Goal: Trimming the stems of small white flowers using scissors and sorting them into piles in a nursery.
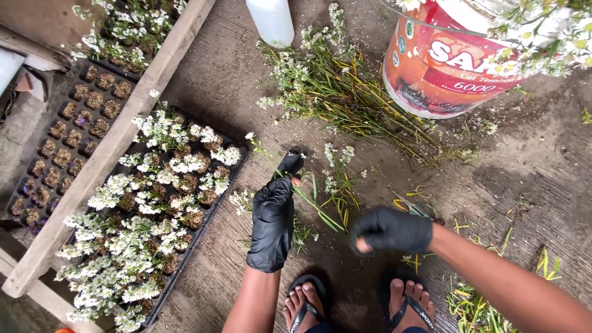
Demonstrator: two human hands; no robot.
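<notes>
— Sandalled feet [361,308] planted on the concrete floor [246,80], right under the work. Crouched low, I'd say, so both arms reach the ground.

— And the hands?

— Both in black gloves. The left hand [272,216] has its fingers curled round a thin green flower stem [308,200], the forefinger and thumb pinching up near the leafy end. The right hand [390,231] is closed tight on the lower end of that stem, so it runs taut across the gap between them, just above the floor.

— Why both ends?

— Looks to me like holding it steady to strip or trim it. Small scissors [414,206] lie just beside the right hand, within easy reach.

— Where do the cuttings sit?

— In the black seedling tray [237,166] to the left, many cells already topped with white blossoms. A second tray [68,132] beyond the wooden plank [117,139] holds only soil plugs.

— And the supply?

— A heap of cut stems [345,92] lies near an orange bucket [444,68], with a white bottle [271,21] at the far edge.
</notes>
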